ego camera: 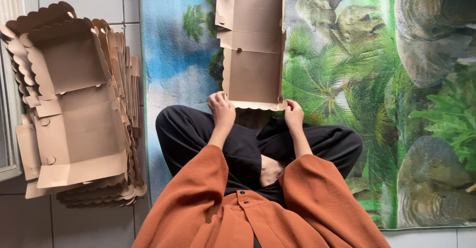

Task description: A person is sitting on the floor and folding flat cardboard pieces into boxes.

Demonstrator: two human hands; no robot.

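Left hand (pixel 221 110) closed on the near left corner of a flat, unfolded brown cardboard box (pixel 252 44), fingers curled over its scalloped near edge; right hand (pixel 293 114) pinching the near right corner of the same edge; both sleeves rust-orange, running back toward the body. Between and below the hands, crossed legs in black trousers (pixel 198 134), with a bare foot just showing behind the wrists. Away from the hands, the box lying lengthwise up the frame: plain tan panels, crease lines across, side flaps folded in, small round notches along the left side; faint marking on the far panel, too small to tell. Under box and legs, a printed mat (pixel 347 79): blue sky and palms beyond the left hand, green fronds and grey elephants beyond the right hand. Well left of the left hand, on the pale tiled floor (pixel 89 0), a tall fanned stack of flat boxes (pixel 74 109), same tan card, scalloped edges outward.
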